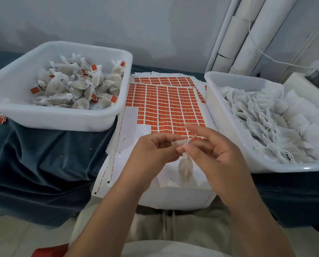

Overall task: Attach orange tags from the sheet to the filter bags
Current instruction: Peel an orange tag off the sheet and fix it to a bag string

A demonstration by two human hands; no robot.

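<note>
Nearest, above the near edge of the bench (25, 154), a small filled filter bag (185, 167) is seen hanging, blurred, between both hands. Its string (191, 139) is pinched by the curled fingers of the left hand (151, 151) and by the thumb and forefinger of the right hand (216, 154), whose other fingers are spread. Beneath them the sheet (166, 104) of orange tags is laid at the bench's middle. Farther back, a left tub (62, 115) of tagged bags (77, 84) is set at the left edge and a right tub (229, 130) of empty bags (266, 117) at the right edge.
</note>
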